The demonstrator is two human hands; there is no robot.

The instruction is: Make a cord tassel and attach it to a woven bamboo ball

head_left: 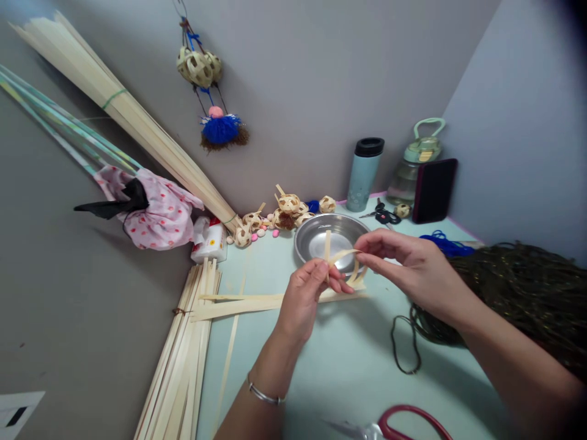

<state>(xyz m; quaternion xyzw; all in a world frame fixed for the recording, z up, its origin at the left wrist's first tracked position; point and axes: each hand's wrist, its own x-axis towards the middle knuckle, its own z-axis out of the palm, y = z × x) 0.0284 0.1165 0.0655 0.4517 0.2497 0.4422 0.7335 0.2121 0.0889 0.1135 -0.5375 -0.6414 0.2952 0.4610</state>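
Note:
A pale, flat bamboo-like strip (pixel 328 243) is bent into loops between my two hands, in front of the metal bowl (pixel 300 249). My left hand (pixel 308 290) pinches it where pieces cross, with one end sticking straight up. Thumb and fingertips of my right hand (pixel 408 260) are closed on the strip's other part, which curves down below the fingers. More flat strips (pixel 247 305) lie on the table under and left of my left hand. Fingers partly hide how the strip crosses itself.
Scissors (pixel 380 431) lie at the near edge. Dark cord (pixel 518 299) is heaped at right. A tumbler (pixel 364 174), water bottle (pixel 403 177) and phone (pixel 435 190) stand at the back. Woven balls (pixel 288 203) line the wall; a strip bundle (pixel 181 360) sits left.

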